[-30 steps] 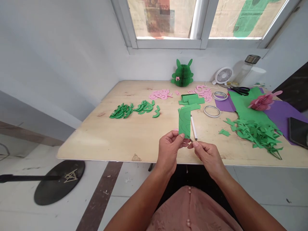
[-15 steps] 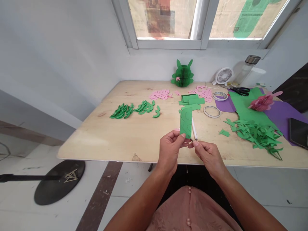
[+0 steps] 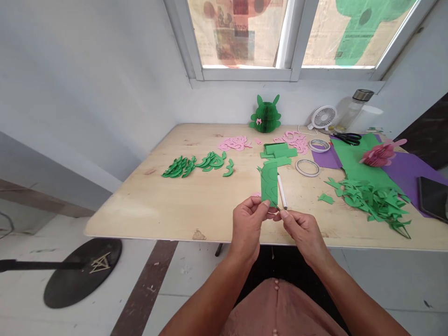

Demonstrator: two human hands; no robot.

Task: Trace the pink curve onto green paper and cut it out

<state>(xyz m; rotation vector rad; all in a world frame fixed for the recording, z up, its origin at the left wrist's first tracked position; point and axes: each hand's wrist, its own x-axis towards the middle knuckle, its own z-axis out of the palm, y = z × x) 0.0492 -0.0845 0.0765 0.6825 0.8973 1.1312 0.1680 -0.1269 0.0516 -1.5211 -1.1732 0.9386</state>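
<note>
Upright in front of me is a green paper strip with curved outlines drawn on it. My left hand is closed, pinching the strip's lower end between thumb and fingers. At the strip's lower right corner, my right hand is closed on a thin dark tool; the fingers hide most of it, so its kind is unclear. Just behind the right fingers lies a white pen. Folded green paper pieces are stacked beyond the strip.
Cut green curved pieces and pink cutouts lie left. On the right are tape rolls, green scraps, black scissors, purple paper and a phone. A green honeycomb figure, fan and bottle stand behind.
The whole view has tilted slightly upward, so the table sits lower in the picture. Both hands keep their hold at the strip's lower end, with little visible movement.
</note>
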